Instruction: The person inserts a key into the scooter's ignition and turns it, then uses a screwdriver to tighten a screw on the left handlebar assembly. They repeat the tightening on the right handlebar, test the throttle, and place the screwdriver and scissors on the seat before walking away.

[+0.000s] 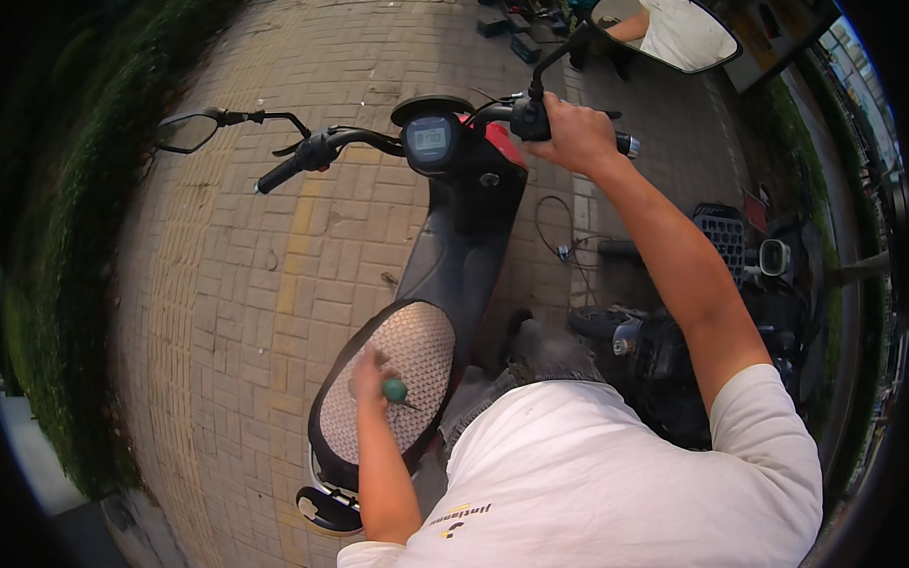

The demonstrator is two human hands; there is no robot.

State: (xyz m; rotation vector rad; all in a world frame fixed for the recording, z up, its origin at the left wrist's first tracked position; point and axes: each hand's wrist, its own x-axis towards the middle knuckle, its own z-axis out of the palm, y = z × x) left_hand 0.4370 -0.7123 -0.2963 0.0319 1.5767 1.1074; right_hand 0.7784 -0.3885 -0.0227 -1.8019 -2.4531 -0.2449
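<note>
Near the right end of the handlebar, my right hand point(575, 135) is closed around the handlebar grip point(627, 145) of an electric scooter. My left hand point(371, 374) is over the scooter's seat point(416, 335), which has a pale woven cover with a dark rim. Right against that hand shows a small round green thing point(394, 390) with a thin dark part sticking out. My left fingers are blurred, so whether they grip the green thing is unclear. Between the handlebars sits a lit display point(429, 139). The left grip point(279, 175) has no hand on it.
Mirrors rise at the left point(188, 131) and right point(671, 34). Another parked scooter point(667, 352) stands close on my right, near a black crate point(721, 237). A cable point(550, 236) lies on the paving. Ahead are dark boxes point(511, 27) and a person's legs. A hedge point(70, 297) borders the left.
</note>
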